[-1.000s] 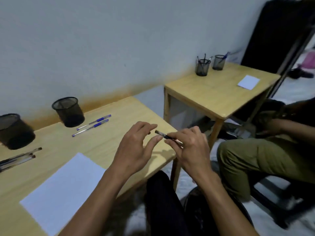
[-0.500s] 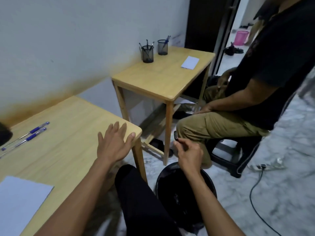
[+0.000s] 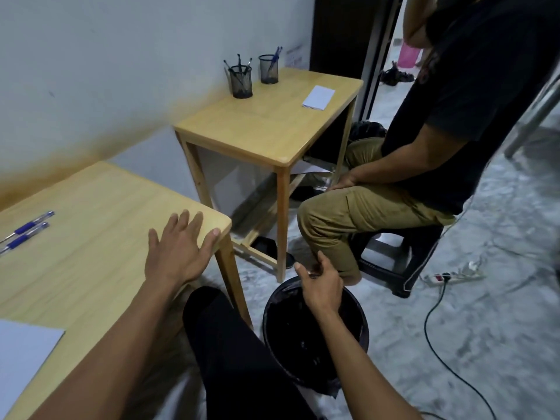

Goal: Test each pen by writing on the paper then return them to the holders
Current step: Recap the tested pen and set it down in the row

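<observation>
A person seated at a pale wooden desk (image 3: 100, 213) looks down at both bare hands. The left hand (image 3: 178, 247) lies flat, palm down, on the desk's near right corner, its grip fully open, fingers spread, thumb hooked over the right edge, holding nothing. The right hand (image 3: 321, 286) hangs off the desk, over the rim of a black bin (image 3: 315, 338) standing on the floor just beside the desk's right leg. Its grip is loosely open, fingers curled downward, and no pen shows in it.

2 pens with blue grips (image 3: 25, 230) lie side by side near the desk's left edge, well apart from both hands. A white sheet of paper (image 3: 21, 356) lies at the near left corner, cut off by the frame.

A second, smaller desk (image 3: 272, 125) stands further back against the wall. At its far left corner are 2 black mesh holders (image 3: 241, 81) close together, each with pens standing in it. A small white paper (image 3: 318, 97) lies near its right edge.

A second person (image 3: 424, 140) in a black shirt and tan trousers sits on a dark stool beside that desk. A black cable (image 3: 439, 334) runs across the marbled floor to a power strip.
</observation>
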The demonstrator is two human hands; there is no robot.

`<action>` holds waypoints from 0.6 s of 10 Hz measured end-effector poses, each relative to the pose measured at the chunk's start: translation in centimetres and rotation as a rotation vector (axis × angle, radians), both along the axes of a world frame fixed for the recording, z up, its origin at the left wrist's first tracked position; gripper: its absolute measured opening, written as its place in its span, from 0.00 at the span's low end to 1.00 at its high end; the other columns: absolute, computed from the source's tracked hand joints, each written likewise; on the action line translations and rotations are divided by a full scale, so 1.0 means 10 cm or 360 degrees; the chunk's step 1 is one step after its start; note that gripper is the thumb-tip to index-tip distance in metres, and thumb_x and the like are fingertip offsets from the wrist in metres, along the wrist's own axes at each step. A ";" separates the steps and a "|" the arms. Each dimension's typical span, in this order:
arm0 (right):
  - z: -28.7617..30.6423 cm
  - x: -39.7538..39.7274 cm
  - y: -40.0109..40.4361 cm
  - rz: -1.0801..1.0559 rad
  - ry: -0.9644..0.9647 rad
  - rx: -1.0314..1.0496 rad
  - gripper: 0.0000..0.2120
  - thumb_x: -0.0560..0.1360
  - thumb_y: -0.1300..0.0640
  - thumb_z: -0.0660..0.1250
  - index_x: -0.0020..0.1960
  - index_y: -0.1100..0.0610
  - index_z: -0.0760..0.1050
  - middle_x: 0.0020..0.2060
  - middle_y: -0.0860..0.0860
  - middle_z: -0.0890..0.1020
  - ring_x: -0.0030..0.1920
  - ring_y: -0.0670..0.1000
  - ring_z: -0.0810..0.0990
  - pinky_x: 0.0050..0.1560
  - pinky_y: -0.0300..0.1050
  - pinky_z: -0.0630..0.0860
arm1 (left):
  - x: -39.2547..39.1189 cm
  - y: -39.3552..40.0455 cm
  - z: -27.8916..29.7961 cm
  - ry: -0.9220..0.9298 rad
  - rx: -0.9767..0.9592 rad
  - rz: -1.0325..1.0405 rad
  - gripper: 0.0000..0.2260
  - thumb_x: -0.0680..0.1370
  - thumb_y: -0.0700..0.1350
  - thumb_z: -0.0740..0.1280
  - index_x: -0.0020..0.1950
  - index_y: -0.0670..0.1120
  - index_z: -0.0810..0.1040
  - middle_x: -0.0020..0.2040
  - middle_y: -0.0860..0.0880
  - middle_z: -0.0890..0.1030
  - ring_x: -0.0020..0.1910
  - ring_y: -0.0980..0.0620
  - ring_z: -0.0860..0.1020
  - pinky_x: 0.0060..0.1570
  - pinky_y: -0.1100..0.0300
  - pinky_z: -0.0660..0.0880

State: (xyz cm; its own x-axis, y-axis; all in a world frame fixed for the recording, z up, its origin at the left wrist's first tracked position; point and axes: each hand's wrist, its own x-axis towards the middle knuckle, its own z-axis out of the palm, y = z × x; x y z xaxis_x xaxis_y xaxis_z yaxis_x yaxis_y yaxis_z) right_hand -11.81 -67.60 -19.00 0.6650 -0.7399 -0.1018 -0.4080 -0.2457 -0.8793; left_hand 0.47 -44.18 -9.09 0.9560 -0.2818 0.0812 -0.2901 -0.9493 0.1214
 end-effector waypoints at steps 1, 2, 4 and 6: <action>0.01 -0.01 0.00 0.0001 -0.0039 0.0034 0.38 0.72 0.44 0.76 0.77 0.56 0.68 0.70 0.56 0.77 0.71 0.58 0.74 0.65 0.51 0.73 | 0.00 0.00 0.00 -0.0010 -0.0001 -0.0002 0.33 0.80 0.67 0.42 0.80 0.52 0.56 0.81 0.47 0.55 0.80 0.45 0.51 0.74 0.35 0.51; 0.04 0.00 0.00 0.0000 -0.0082 0.0054 0.39 0.72 0.44 0.76 0.77 0.57 0.67 0.71 0.56 0.76 0.72 0.57 0.73 0.68 0.50 0.72 | -0.02 0.00 0.01 -0.0008 0.0005 0.0006 0.33 0.80 0.67 0.42 0.80 0.52 0.56 0.81 0.48 0.55 0.80 0.45 0.51 0.74 0.35 0.50; 0.09 0.02 0.02 -0.0012 -0.0151 0.0099 0.39 0.71 0.43 0.77 0.76 0.55 0.68 0.70 0.54 0.77 0.71 0.56 0.75 0.68 0.53 0.74 | -0.02 0.00 0.02 0.0003 -0.0002 0.0007 0.33 0.80 0.67 0.42 0.80 0.52 0.56 0.81 0.48 0.55 0.80 0.46 0.50 0.74 0.35 0.49; 0.54 0.06 0.20 0.0115 -0.0321 0.0111 0.32 0.72 0.46 0.77 0.73 0.55 0.72 0.67 0.52 0.79 0.69 0.53 0.75 0.68 0.47 0.71 | -0.02 0.00 0.09 0.0078 -0.0111 0.0020 0.31 0.80 0.66 0.47 0.78 0.52 0.61 0.80 0.48 0.58 0.80 0.46 0.52 0.74 0.36 0.50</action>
